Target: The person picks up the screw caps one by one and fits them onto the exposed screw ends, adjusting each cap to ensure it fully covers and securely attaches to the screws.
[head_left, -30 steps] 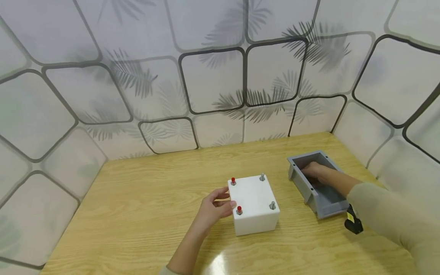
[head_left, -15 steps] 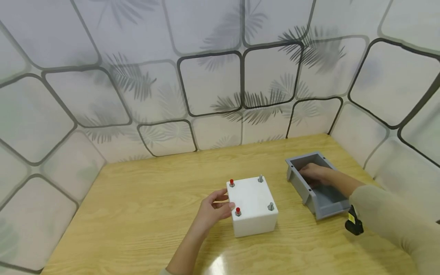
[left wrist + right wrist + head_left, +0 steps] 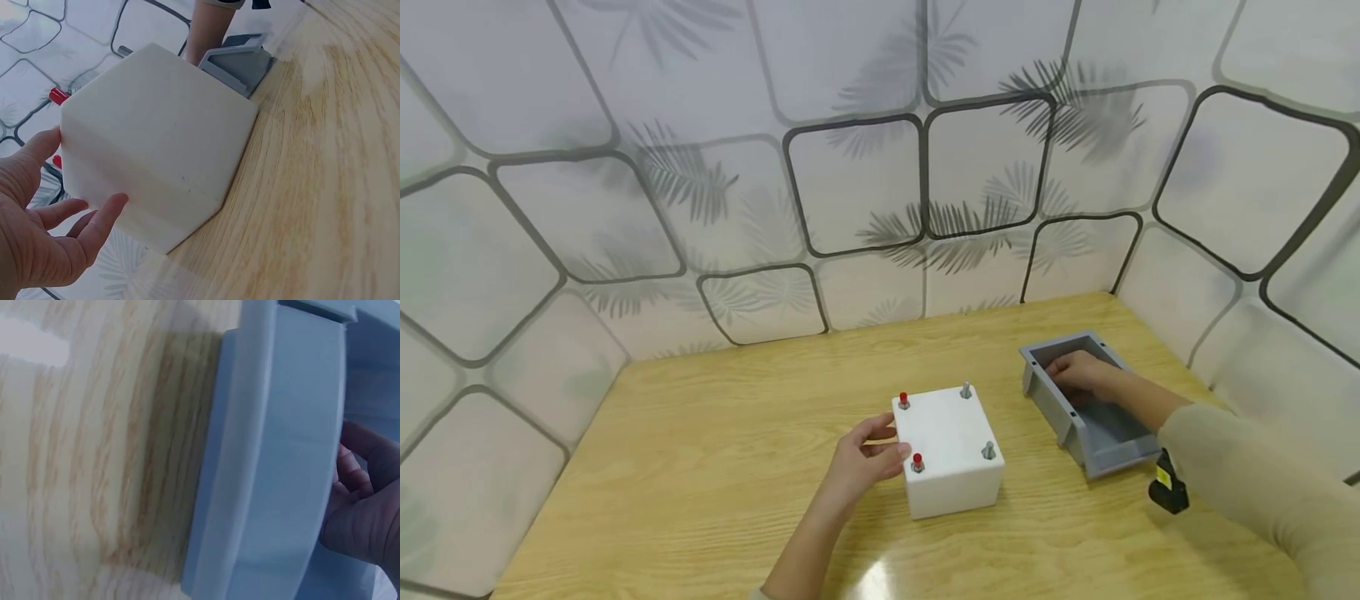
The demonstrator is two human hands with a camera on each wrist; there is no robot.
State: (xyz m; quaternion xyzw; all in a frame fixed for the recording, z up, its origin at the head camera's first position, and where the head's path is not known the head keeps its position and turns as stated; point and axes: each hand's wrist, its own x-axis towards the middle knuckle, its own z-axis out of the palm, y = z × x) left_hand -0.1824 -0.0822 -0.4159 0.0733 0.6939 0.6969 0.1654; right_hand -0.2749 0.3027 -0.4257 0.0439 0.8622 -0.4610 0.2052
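A white block (image 3: 951, 454) stands on the table, with threaded metal posts at its top corners. Two red caps (image 3: 917, 461) cover the posts on the left side, while the right-hand posts (image 3: 988, 451) are bare metal. My left hand (image 3: 867, 457) rests its fingertips against the block's left side, fingers spread and loosely bent, as the left wrist view also shows. My right hand (image 3: 1078, 372) reaches down into a grey plastic bin (image 3: 1063, 414) on the right. In the right wrist view its fingers (image 3: 356, 472) are bent near the bin's wall; whether they pinch anything is hidden.
The wood-grain table (image 3: 722, 467) meets a patterned wall covering (image 3: 850, 183) at the back and on both sides. A small black object with a yellow label (image 3: 1168, 486) shows under the right sleeve, beside the bin's front end.
The head view has shifted slightly, moving the block and bin a little left in the picture. My right hand has moved slightly within the bin; my left hand stays at the block.
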